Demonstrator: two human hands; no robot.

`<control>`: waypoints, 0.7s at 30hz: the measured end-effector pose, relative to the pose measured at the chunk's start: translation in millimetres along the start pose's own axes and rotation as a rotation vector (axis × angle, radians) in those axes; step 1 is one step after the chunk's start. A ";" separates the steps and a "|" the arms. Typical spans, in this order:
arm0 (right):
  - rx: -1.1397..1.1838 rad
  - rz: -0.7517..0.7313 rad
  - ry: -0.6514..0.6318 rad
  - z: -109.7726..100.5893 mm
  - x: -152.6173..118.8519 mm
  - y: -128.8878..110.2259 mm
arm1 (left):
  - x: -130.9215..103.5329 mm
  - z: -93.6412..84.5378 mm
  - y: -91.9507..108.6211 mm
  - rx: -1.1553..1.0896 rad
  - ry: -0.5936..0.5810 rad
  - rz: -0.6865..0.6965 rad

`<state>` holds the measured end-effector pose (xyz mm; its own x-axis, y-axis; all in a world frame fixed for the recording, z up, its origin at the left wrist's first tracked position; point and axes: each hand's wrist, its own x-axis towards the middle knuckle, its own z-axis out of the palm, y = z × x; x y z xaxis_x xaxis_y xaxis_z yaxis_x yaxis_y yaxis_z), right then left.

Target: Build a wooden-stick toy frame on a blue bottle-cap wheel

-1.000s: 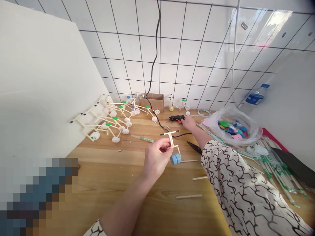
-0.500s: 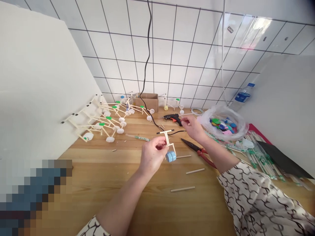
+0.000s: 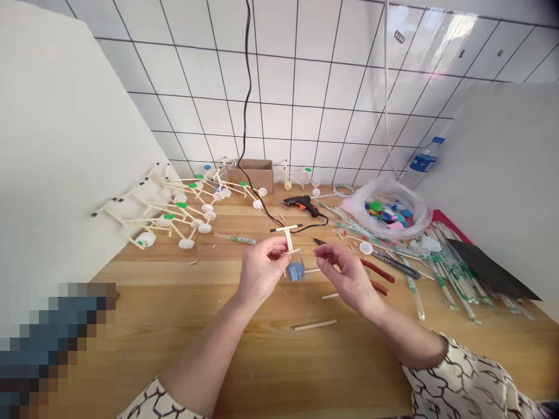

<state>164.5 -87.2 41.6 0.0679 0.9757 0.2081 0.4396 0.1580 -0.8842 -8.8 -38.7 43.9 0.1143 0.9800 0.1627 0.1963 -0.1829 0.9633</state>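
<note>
Pinched in my left hand (image 3: pixel 261 270) is a small stick frame (image 3: pixel 289 240) with a black-tipped crossbar at its top and a blue round wheel (image 3: pixel 296 272) at its lower end. My right hand (image 3: pixel 348 279) is just right of the frame, its fingers apart and curved, with nothing seen between them. Red-handled pliers (image 3: pixel 379 271) lie partly hidden behind my right hand. A black glue gun (image 3: pixel 301 203) lies on the table beyond both hands. Loose wooden sticks (image 3: pixel 315 325) rest on the wood nearer to me.
Several finished-looking stick tricycles (image 3: pixel 181 212) stand at the left. A cardboard box (image 3: pixel 257 176) is by the tiled wall. On the right are a plastic bag of coloured caps (image 3: pixel 388 212), packaged sticks (image 3: pixel 454 279), scissors (image 3: pixel 397 265) and a bottle (image 3: pixel 423 160).
My right hand has come back from beside the glue gun towards me, near the stick frame. My left hand still holds the frame. The view has shifted slightly.
</note>
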 end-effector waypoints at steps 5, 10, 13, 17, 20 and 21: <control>0.009 0.056 -0.113 9.0 -5.1 1.8 | -1.0 -1.6 5.1 0.015 -0.009 0.008; 0.095 0.112 -0.191 11.7 -8.2 1.8 | -3.7 -1.4 5.9 0.022 -0.010 0.044; 0.204 0.192 -0.233 12.9 -9.2 1.4 | -5.1 -0.8 5.9 0.017 -0.017 0.073; 0.357 0.262 -0.258 14.5 -9.2 0.4 | -6.0 -0.3 5.2 0.032 -0.024 0.104; 0.404 0.297 -0.258 15.1 -8.5 -0.1 | -6.3 -0.2 4.9 0.042 -0.010 0.113; 0.416 0.302 -0.258 15.3 -8.3 -0.1 | -6.3 -0.1 4.8 0.042 -0.012 0.116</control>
<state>150.2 -93.0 33.6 -0.1084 0.9839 -0.1419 0.0417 -0.1381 -0.9895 -8.7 -45.7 47.6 0.1503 0.9511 0.2700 0.2217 -0.2986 0.9283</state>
